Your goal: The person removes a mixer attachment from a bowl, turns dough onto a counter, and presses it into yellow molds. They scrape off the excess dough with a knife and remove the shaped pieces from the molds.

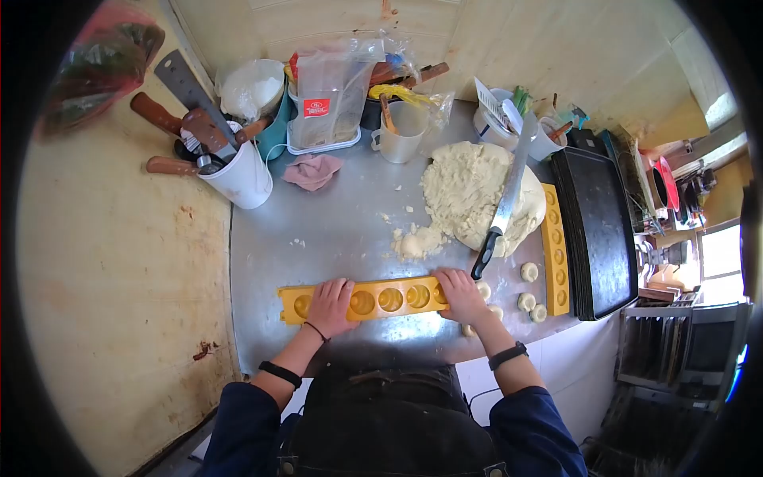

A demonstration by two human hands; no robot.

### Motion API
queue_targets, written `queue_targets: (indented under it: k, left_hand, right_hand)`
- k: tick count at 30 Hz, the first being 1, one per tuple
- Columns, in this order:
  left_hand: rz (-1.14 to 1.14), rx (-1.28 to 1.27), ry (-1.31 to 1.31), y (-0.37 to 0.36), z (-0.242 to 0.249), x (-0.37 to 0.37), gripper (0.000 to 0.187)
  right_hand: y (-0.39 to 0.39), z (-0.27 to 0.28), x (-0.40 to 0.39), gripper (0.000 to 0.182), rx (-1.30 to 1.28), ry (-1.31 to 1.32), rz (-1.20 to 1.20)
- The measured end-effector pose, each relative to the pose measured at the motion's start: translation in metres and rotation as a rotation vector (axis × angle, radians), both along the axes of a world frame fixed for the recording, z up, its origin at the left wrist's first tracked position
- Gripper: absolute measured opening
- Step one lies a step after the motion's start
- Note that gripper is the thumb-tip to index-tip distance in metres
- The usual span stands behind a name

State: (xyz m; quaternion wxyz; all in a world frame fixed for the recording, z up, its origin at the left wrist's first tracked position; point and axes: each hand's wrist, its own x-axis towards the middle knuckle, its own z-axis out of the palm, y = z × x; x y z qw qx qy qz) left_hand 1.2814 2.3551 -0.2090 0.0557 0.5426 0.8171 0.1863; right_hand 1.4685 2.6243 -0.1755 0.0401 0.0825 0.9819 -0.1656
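A long yellow pastry mould (389, 299) with a row of round hollows lies crosswise near the table's front edge. My left hand (330, 308) grips it left of the middle, fingers over the far edge. Near its right end, my right hand (461, 294) is closed round it in the same way. The hollows between my hands hold no dough that I can make out. Several small round dough pieces (529, 272) sit beside and beyond my right hand. Just past it, a long knife (486, 253) with a black handle rests on a big mass of dough (461, 187).
Crumbly dough (417, 242) lies on the metal table (278, 246). A second yellow mould (555, 262) stands beside stacked black trays (608, 230) at right. At back are a white bucket (245, 179) of tools, a pink cloth (312, 172) and a jug (403, 137).
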Motion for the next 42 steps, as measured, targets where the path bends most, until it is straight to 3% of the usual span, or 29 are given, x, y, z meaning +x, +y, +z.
queue_targets:
  k: [19, 21, 37, 39, 40, 41, 42]
  left_hand:
    - [-0.004, -0.038, -0.066, -0.01, 0.003, -0.014, 0.079]
    - [-0.018, -0.059, -0.07, -0.007, 0.002, -0.013, 0.079]
    - [-0.015, -0.018, -0.095, -0.005, -0.002, -0.012, 0.08]
    - [-0.006, -0.064, -0.09, -0.004, -0.001, -0.013, 0.08]
    - [-0.012, -0.057, -0.084, -0.004, 0.0, -0.014, 0.08]
    - [-0.01, -0.065, -0.085, -0.004, 0.0, -0.013, 0.081]
    - [-0.009, -0.075, -0.085, -0.004, 0.0, -0.013, 0.082]
  right_hand:
    - [0.008, -0.005, -0.005, 0.085, -0.185, 0.017, 0.085]
    - [0.011, -0.003, -0.004, 0.078, -0.147, 0.002, 0.083]
    - [0.021, -0.015, 0.004, 0.084, -0.088, 0.058, 0.14]
    - [0.029, -0.006, 0.008, 0.082, -0.006, 0.275, -0.018]
    - [0.03, -0.006, 0.012, 0.08, 0.109, 0.293, -0.282]
    - [0.033, -0.002, 0.01, 0.08, 0.114, 0.297, -0.287]
    - [0.039, 0.002, 0.007, 0.081, 0.087, 0.25, -0.576]
